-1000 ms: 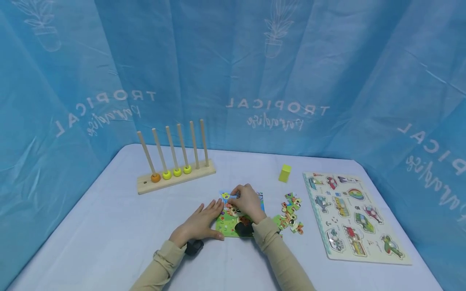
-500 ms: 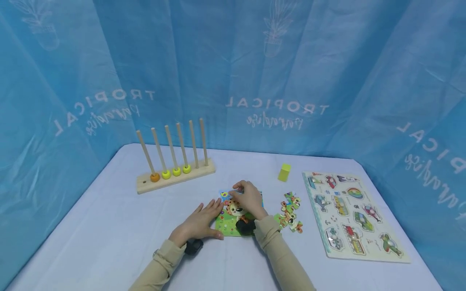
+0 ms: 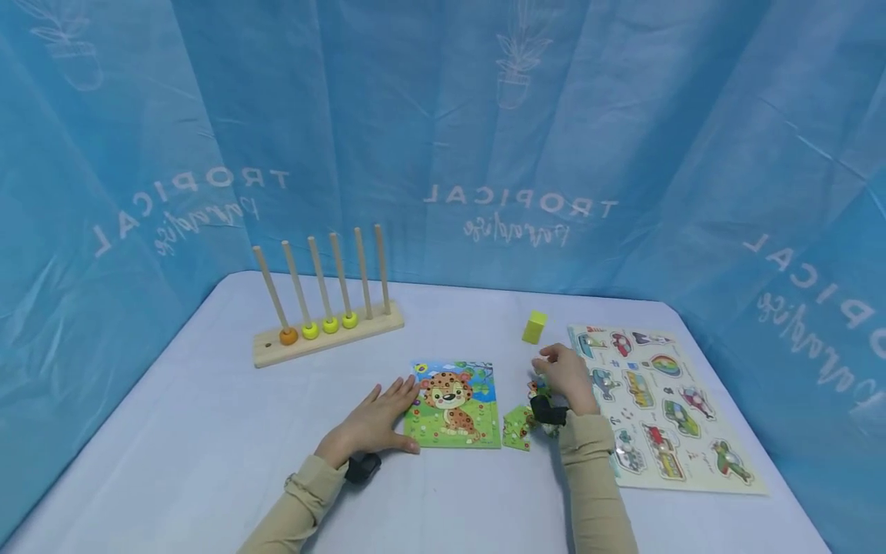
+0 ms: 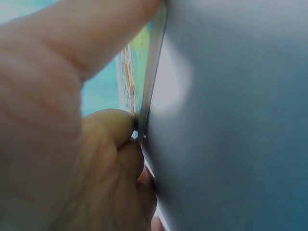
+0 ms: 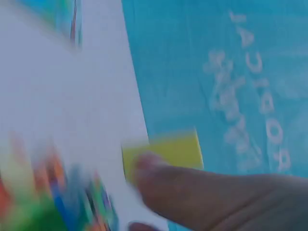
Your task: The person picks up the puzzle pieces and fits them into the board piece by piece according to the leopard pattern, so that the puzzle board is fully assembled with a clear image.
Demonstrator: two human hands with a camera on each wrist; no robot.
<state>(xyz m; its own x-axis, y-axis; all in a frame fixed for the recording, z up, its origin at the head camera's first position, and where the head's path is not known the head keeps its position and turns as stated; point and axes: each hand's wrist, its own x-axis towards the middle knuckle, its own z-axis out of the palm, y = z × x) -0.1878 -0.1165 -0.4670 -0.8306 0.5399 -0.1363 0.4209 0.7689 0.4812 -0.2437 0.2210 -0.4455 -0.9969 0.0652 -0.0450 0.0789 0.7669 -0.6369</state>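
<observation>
A square puzzle board (image 3: 451,405) with a spotted cub picture lies on the table. My left hand (image 3: 377,419) lies with fingers spread along its left edge. The left wrist view shows thumb and fingers (image 4: 110,127) at the board's edge. My right hand (image 3: 566,377) hovers, loosely bent, over loose jigsaw pieces (image 3: 517,428) to the right of the board and partly hides them. In the right wrist view the thumb (image 5: 192,187) overlaps the yellow block (image 5: 180,149) behind it; no piece shows against it. Blurred colourful pieces (image 5: 48,192) appear lower left there.
A wooden peg stand (image 3: 328,335) with one orange and several yellow beads is at the back left. The yellow block stands upright behind the loose pieces. A large peg puzzle (image 3: 664,408) with vehicle shapes lies at right. A blue curtain (image 3: 443,138) surrounds the table.
My right hand has left the puzzle board and moved right to the loose pieces, uncovering the cub picture. My left hand stays at the board's left edge.
</observation>
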